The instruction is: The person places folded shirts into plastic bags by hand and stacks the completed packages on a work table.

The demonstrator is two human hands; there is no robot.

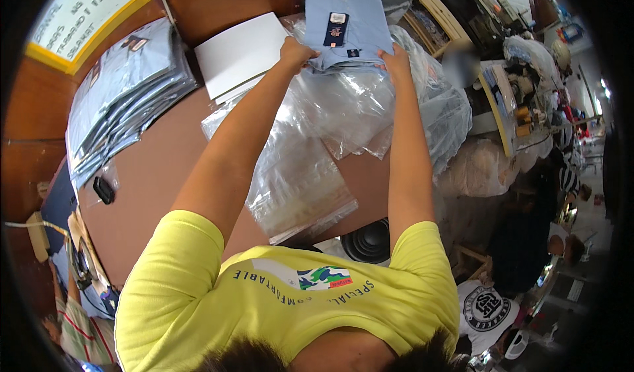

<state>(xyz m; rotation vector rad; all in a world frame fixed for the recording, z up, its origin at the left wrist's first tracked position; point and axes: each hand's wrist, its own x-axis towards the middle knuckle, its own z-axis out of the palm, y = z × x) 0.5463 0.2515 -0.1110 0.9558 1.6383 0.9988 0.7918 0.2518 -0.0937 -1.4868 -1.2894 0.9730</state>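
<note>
between the left hand (297, 53) and the right hand (396, 63), each gripping a near corner, lies a folded blue shirt (367, 16), apparently unbagged; clear bags (296, 184) spread on the near side of both hands. white sheets (239, 53) sit just left of the left hand; farther left, bagged shirts (122, 84) look finished, while this one seems unfinished.

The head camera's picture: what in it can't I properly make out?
All in the head view:
The underside of the folded blue shirt: hidden by the shirt itself.
Several fingers of the left hand: hidden behind the hand or the shirt.
How many clear plastic bags there are: they overlap, and the left forearm covers some.
The co-worker in the striped shirt, lower left: cut off by the rim.
</note>
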